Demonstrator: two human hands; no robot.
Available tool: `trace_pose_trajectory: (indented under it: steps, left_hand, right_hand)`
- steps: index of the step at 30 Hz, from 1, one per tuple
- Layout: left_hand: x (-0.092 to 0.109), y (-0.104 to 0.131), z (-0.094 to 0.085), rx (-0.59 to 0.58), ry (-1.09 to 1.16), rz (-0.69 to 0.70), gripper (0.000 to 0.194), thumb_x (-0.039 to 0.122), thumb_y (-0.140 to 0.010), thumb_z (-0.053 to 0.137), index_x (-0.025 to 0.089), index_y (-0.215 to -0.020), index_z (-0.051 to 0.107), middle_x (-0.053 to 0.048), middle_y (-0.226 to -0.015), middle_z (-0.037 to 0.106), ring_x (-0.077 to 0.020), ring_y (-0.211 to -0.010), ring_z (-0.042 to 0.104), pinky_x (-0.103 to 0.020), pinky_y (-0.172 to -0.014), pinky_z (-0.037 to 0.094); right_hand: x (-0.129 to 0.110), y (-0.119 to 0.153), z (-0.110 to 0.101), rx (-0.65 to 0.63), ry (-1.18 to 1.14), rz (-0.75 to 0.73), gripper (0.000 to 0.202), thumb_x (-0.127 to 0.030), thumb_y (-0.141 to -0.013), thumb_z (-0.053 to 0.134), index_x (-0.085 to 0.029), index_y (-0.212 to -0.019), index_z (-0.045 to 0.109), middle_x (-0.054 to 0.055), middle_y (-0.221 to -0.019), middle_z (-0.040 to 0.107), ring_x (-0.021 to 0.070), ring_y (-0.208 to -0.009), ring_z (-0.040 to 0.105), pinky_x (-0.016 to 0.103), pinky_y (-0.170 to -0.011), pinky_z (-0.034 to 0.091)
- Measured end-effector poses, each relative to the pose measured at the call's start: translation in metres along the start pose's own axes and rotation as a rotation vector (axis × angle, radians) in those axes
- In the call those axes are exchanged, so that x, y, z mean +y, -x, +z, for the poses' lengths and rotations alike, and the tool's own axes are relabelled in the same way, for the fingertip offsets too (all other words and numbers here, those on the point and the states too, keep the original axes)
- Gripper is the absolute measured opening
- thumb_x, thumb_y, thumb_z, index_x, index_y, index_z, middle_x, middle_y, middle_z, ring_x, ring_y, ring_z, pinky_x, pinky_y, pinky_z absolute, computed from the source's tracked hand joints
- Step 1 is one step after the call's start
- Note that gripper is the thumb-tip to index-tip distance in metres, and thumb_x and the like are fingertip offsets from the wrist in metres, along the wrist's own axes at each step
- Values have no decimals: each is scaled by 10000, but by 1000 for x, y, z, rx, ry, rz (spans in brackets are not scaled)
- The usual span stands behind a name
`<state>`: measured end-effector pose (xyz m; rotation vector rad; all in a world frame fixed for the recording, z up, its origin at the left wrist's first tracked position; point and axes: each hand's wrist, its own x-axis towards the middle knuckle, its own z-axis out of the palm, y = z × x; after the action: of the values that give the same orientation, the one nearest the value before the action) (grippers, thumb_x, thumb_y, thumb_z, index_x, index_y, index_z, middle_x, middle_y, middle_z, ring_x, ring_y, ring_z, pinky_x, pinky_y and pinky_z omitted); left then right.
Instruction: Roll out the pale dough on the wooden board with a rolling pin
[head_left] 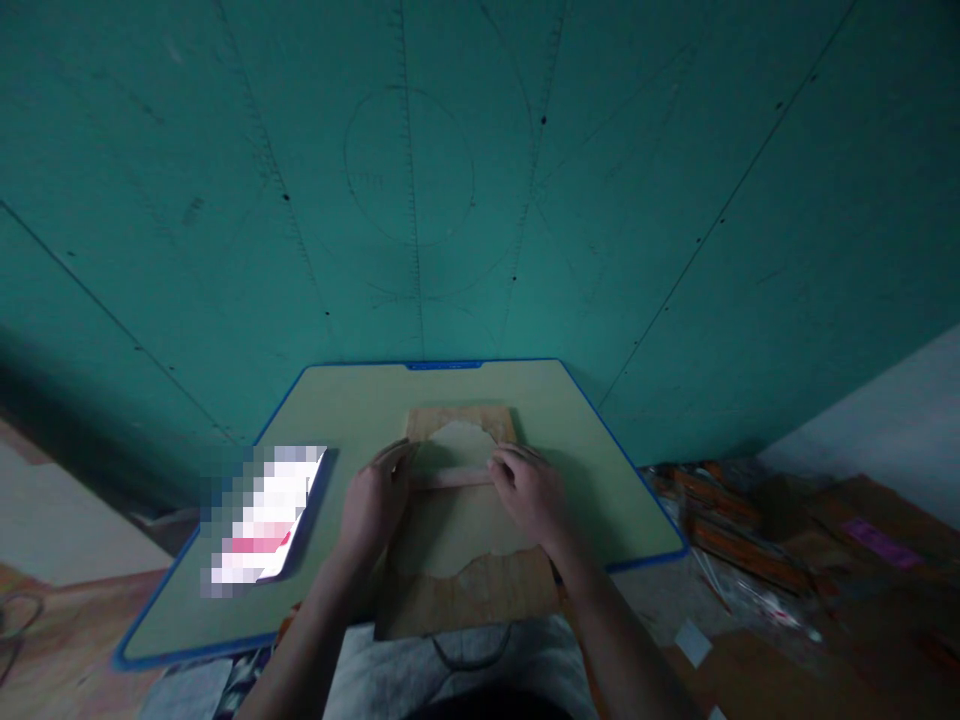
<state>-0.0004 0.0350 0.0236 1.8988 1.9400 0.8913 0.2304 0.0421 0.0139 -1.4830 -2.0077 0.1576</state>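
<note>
A wooden board [480,595] lies on a pale green table with a blue rim [600,500]. Over the board spreads a thin, pale sheet of dough [450,535] with ragged edges. A light rolling pin [451,478] rests crosswise on the sheet. At its left end is my left hand [376,500], fingers curled around it. My right hand [529,490] has its fingers bent over the right end. The pin's ends are hidden under the hands.
A lit, pixelated screen [266,515] lies on the table's left side. A green wall [480,220] with drawn lines rises behind. Cardboard [862,540] and plastic-wrapped items [772,600] lie on the floor at right.
</note>
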Motion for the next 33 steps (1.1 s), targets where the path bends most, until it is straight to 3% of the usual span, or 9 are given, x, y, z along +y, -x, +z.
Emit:
trace_pose_trajectory:
  steps: [4,8,12,18,26,33]
  left_hand:
    - [-11,4,-3,8,101,11,479,354,-916,398,177,-1192,746,-111,-1287,738,-284,-1196,698,-382,-976,572]
    - [-17,13,-5,-7,258,-9,522,400,-863,444,149,-1220,730,-131,-1311,723,-299,-1205,691,-413,-1002,563]
    - [-19,26,-10,-40,388,-84,612,458,-822,483,120,-1284,700,-142,-1289,733,-322,-1204,685,-457,-1030,542]
    - [-19,39,-17,-90,463,-160,673,529,-802,499,121,-1297,704,-140,-1301,726,-349,-1241,659,-478,-1038,528]
    - [-22,52,-17,-74,483,-177,637,585,-789,529,153,-1201,752,-132,-1268,744,-349,-1223,669,-468,-1037,531]
    - [-11,47,-20,-76,502,-195,690,661,-806,504,141,-1192,742,-137,-1243,755,-351,-1223,665,-451,-1034,528]
  right_hand:
    - [4,12,2,69,-167,-34,242,-214,-954,531,-234,-1003,768,96,-1146,766,239,-1120,692,373,-977,530]
    - [5,25,3,106,-265,-16,272,-243,-949,525,-217,-1074,766,130,-1274,722,265,-1251,629,433,-1066,499]
    - [3,40,0,95,-316,58,320,-307,-950,536,-214,-1175,745,146,-1418,640,281,-1348,566,468,-1123,470]
    - [1,61,-9,105,-392,92,338,-386,-978,529,-251,-1223,718,122,-1469,605,281,-1390,534,484,-1142,461]
    - [5,83,-21,238,-468,131,273,-379,-1018,493,-264,-1105,726,115,-1292,725,281,-1221,669,446,-1004,560]
    - [10,64,-20,397,-408,89,243,-313,-980,484,-255,-912,710,109,-1017,763,268,-1005,711,438,-895,575]
